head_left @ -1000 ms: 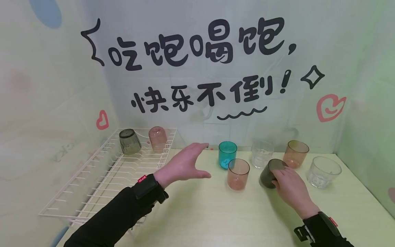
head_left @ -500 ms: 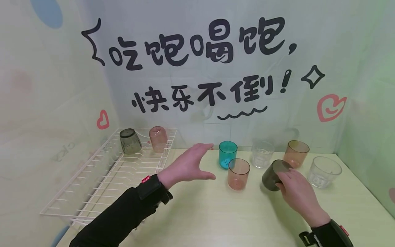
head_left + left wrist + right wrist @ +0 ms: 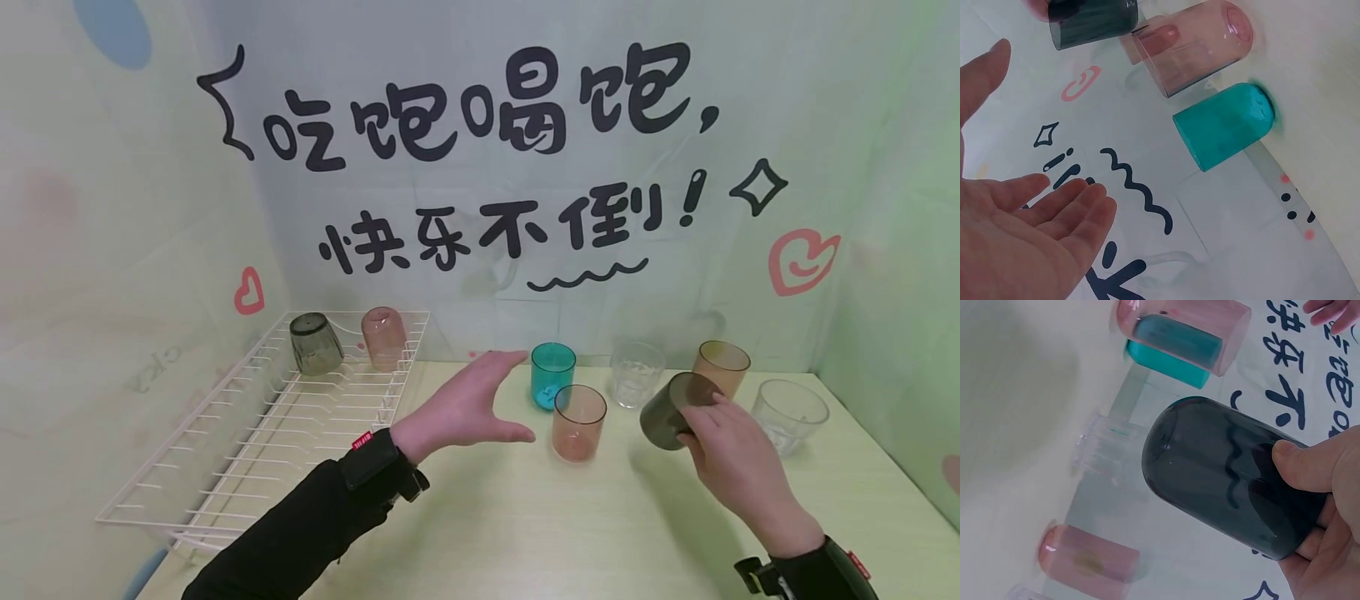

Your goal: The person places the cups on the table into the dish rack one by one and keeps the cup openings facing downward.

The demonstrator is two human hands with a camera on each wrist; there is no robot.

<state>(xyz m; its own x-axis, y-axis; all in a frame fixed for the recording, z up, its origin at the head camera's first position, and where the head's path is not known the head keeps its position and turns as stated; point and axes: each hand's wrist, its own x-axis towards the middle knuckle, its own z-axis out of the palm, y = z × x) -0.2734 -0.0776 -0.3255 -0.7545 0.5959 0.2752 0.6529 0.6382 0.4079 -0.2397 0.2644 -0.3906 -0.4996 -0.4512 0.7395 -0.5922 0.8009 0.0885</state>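
My right hand (image 3: 738,475) grips a dark grey drinking glass (image 3: 667,412) near its rim, thumb on one side and fingers on the other. The glass leans, lifted over the table; in the right wrist view its smoky wall (image 3: 1210,465) shows clearly. My left hand (image 3: 467,402) is held in the air with thumb and fingers spread wide and nothing between them. Just to its right stand a teal glass (image 3: 552,379) and, nearer me, a pink glass (image 3: 579,429). In the left wrist view the palm (image 3: 1029,244) is bare, below the teal glass (image 3: 1225,125).
A white wire rack (image 3: 180,525) on the left bears an upturned grey glass (image 3: 318,350) and an upturned pink glass (image 3: 384,340). A clear glass (image 3: 636,377), an amber glass (image 3: 723,365) and a wide clear glass (image 3: 795,408) stand around the right hand. A printed cloth hangs behind.
My right hand has raised the dark grey glass off the table and tilted it, shifting slightly right. My left hand has drifted a little to the right, still spread.
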